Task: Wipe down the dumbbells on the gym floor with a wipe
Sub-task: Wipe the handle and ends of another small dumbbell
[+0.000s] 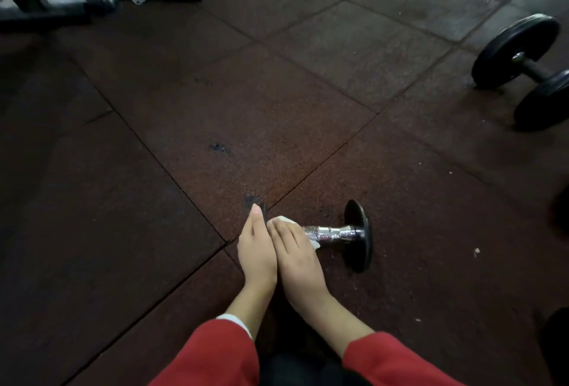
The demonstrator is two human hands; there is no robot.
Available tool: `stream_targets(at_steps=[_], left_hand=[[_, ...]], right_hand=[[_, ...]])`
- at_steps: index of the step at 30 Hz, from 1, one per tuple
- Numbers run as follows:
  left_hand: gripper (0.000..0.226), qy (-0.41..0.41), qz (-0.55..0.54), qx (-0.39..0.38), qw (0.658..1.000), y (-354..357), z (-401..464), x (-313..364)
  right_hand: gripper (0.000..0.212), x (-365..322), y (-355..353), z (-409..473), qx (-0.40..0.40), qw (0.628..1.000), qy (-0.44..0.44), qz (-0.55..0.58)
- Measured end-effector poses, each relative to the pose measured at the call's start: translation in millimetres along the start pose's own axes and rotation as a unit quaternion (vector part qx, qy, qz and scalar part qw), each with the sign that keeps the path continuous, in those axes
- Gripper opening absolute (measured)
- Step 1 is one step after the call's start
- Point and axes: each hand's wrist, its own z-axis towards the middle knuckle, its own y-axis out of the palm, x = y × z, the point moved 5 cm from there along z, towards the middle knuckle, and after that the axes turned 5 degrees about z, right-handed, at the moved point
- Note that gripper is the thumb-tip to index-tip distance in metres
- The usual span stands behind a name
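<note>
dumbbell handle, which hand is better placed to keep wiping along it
Right. The right hand already presses the wipe on the near dumbbell handle; the left hand rests on its near plate, steadying it.

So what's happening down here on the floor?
A person in red sleeves is cleaning a small dumbbell lying on the rubber gym floor. The right hand presses a white wipe around the shiny handle, while the left hand steadies the dumbbell's near plate, fingers straight. A bigger black dumbbell lies untouched further off to the right.
</note>
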Motion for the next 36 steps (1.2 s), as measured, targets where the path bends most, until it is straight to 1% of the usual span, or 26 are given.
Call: stream_targets(at_steps=[2, 5, 7, 9, 11, 15, 18, 19, 22, 24, 25, 27, 29, 31, 33, 34, 36], left_hand=[[0.046, -0.003, 0.005, -0.013, 1.000, 0.5, 0.2, 1.1], [0.046, 0.021, 0.008, -0.050, 0.998, -1.8, -3.6, 4.0], [0.047, 0.033, 0.014, -0.076, 0.996, -2.3, -4.9, 4.0], [0.047, 0.031, 0.009, -0.085, 0.996, -2.3, -4.9, 3.0], [0.047, 0.027, 0.008, -0.081, 0.996, -2.8, -3.8, 3.8], [0.047, 0.020, 0.015, -0.075, 0.997, -2.7, -1.7, 1.8], [0.046, 0.032, 0.024, -0.071, 0.997, -3.5, -5.4, 0.3], [0.046, 0.033, 0.026, -0.068, 0.997, -3.9, -5.5, -0.9], [0.045, 0.035, 0.031, -0.066, 0.997, -4.5, -5.0, -3.0], [0.045, 0.041, 0.031, -0.066, 0.996, -4.8, -5.6, -3.0], [0.044, 0.043, 0.032, -0.067, 0.996, -4.9, -6.0, -3.3], [0.044, 0.044, 0.033, -0.069, 0.996, -5.1, -6.4, -4.5], [0.045, 0.045, 0.034, -0.070, 0.996, -5.1, -6.2, -6.5], [0.044, 0.046, 0.028, -0.069, 0.996, -5.5, -6.6, -7.3], [0.044, 0.045, 0.025, -0.068, 0.996, -5.6, -6.9, -7.4], [0.044, 0.046, 0.025, -0.066, 0.996, -5.7, -7.2, -6.9], [0.044, 0.046, 0.023, -0.062, 0.997, -6.2, -7.9, -6.3]], right_hand=[[0.036, -1.8, -0.8, -7.9, -0.007, 1.000, -0.016, -0.002], [0.039, 2.1, -18.9, -16.3, 0.029, 0.999, -0.018, -0.022], [0.039, 6.6, -28.5, -15.4, 0.037, 0.999, -0.002, -0.037], [0.041, 9.1, -30.6, -8.5, 0.028, 0.998, 0.025, -0.041], [0.042, 6.5, -29.0, 1.1, 0.007, 0.999, 0.042, -0.008], [0.046, 0.2, -27.9, 5.1, -0.032, 0.998, 0.025, 0.050], [0.044, 3.0, -28.9, 4.7, -0.057, 0.997, 0.023, 0.046], [0.042, 2.8, -29.5, 10.3, -0.069, 0.997, 0.029, 0.032], [0.031, 1.4, -25.7, 32.2, -0.187, 0.981, 0.057, 0.015], [0.026, 0.3, -24.1, 45.9, -0.256, 0.962, 0.096, 0.013], [0.026, -1.2, -25.3, 49.9, -0.275, 0.956, 0.104, 0.009], [0.027, -2.2, -26.0, 50.5, -0.286, 0.953, 0.105, 0.002], [0.029, -6.7, -26.8, 40.1, -0.266, 0.960, 0.089, 0.021], [0.034, -13.4, -28.0, 23.5, -0.211, 0.972, 0.084, 0.059], [0.042, -15.3, -31.2, 9.1, -0.120, 0.989, 0.074, 0.055], [0.044, -17.1, -31.9, 3.6, -0.107, 0.992, 0.055, 0.041], [0.044, -16.8, -29.4, -7.1, -0.124, 0.991, -0.036, -0.021]])
